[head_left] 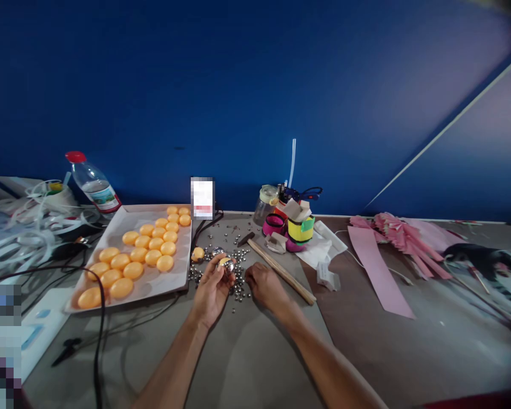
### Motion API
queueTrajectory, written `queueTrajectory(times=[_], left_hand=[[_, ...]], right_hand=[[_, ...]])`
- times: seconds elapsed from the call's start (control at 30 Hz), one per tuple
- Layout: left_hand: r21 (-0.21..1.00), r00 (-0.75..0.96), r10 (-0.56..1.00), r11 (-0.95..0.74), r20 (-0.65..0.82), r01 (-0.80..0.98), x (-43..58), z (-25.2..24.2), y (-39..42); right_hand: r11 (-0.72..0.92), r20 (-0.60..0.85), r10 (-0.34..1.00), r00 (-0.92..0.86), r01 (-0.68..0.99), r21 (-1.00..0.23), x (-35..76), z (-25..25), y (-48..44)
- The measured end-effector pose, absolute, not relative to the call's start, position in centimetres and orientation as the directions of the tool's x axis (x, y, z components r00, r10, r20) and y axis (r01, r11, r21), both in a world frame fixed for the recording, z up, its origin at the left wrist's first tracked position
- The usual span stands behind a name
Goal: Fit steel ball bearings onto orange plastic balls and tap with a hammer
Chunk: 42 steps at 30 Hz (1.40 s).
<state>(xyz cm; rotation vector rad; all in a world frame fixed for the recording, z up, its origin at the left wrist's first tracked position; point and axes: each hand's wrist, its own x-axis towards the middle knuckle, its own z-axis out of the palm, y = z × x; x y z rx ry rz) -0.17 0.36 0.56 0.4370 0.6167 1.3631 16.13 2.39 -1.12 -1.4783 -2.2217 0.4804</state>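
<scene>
While the left hand (pixel 213 292) grips a two-tone ball (pixel 226 263), the right hand (pixel 266 287) sits beside silver beads (pixel 240 293)

Although the two hands are near each other over the grey table (pixel 247 363), they do not touch; the left hand is turned partly palm up, its grip narrow, thumb and fingers closed about the two-tone ball, which shows yellow-orange on top and shiny silver lower down; the right hand is turned back up, fingers curled in at the edge of the silver beads, and whether it pinches one cannot be told, since the fingertips are hidden; the silver beads lie loose around and beyond the left hand.

Just beyond the left hand, a single yellowish ball (pixel 198 254) lies near the right edge of a white tray (pixel 130 218); in the white tray stand rows of orange balls (pixel 133 270); behind it leans a bottle (pixel 97 187) with a red cap.

Beyond the right hand lies a hammer (pixel 281 270), its dark head toward the wall and its wooden handle slanting down to the right; past it are a magenta ring (pixel 273 222), a yellow-and-green roll (pixel 300 229) and a clear jar (pixel 264 211); farther right, a flat pink strip (pixel 381 272) lies near a pleated pink bundle (pixel 404 238).
</scene>
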Motion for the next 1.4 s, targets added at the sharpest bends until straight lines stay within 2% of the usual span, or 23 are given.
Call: queueTrajectory(times=[0.1, 0.23, 0.33, 0.4, 0.53, 0.63, 0.73, 0.83, 0.97, 1.4], left_hand=[[0.632, 0.094, 0.983, 0.174, -0.158, -0.755, 0.0, 0.7, 0.3], [0.619, 0.110, 0.975, 0.208, -0.193, -0.757, 0.0, 1.1, 0.1], [0.604, 0.135, 0.968, 0.238, -0.212, -0.760, -0.1, 1.0, 0.1], [0.598, 0.153, 0.966, 0.249, -0.209, -0.762, -0.1, 0.7, 0.1], [0.595, 0.172, 0.964, 0.260, -0.201, -0.760, -0.2, 0.2, 0.2], [0.598, 0.183, 0.963, 0.267, -0.199, -0.756, -0.1, 0.1, 0.2], [0.606, 0.182, 0.964, 0.264, -0.195, -0.750, 0.0, 0.3, 0.1], [0.606, 0.189, 0.961, 0.273, -0.200, -0.747, 0.0, 0.3, 0.1], [0.598, 0.208, 0.956, 0.291, -0.205, -0.747, 0.0, 0.3, 0.2], [0.534, 0.208, 0.955, 0.290, -0.209, -0.794, 0.4, 0.1, 0.3]], right_hand=[[0.361, 0.202, 0.933, -0.299, 0.759, -0.542, 15.9, -1.3, 2.4], [0.314, 0.265, 0.949, -0.173, 0.612, -0.726, 16.1, -1.1, 2.4], [0.158, 0.148, 0.987, -0.055, 0.400, -0.903, 16.1, -0.6, 2.5], [0.064, 0.059, 0.998, -0.026, 0.230, -0.971, 16.0, -0.2, 2.6], [-0.040, -0.038, 0.994, -0.106, -0.017, -0.999, 15.9, 0.7, 2.4], [-0.153, -0.116, 0.975, -0.187, -0.197, -0.968, 16.0, 1.4, 2.0], [-0.233, -0.155, 0.953, -0.259, -0.304, -0.924, 16.1, 2.0, 1.7], [-0.263, -0.170, 0.945, -0.280, -0.338, -0.904, 16.1, 2.3, 1.6], [-0.221, -0.140, 0.960, -0.241, -0.352, -0.909, 16.0, 2.1, 1.8], [-0.108, -0.064, 0.978, -0.197, -0.224, -0.968, 15.1, 1.9, 1.5]])
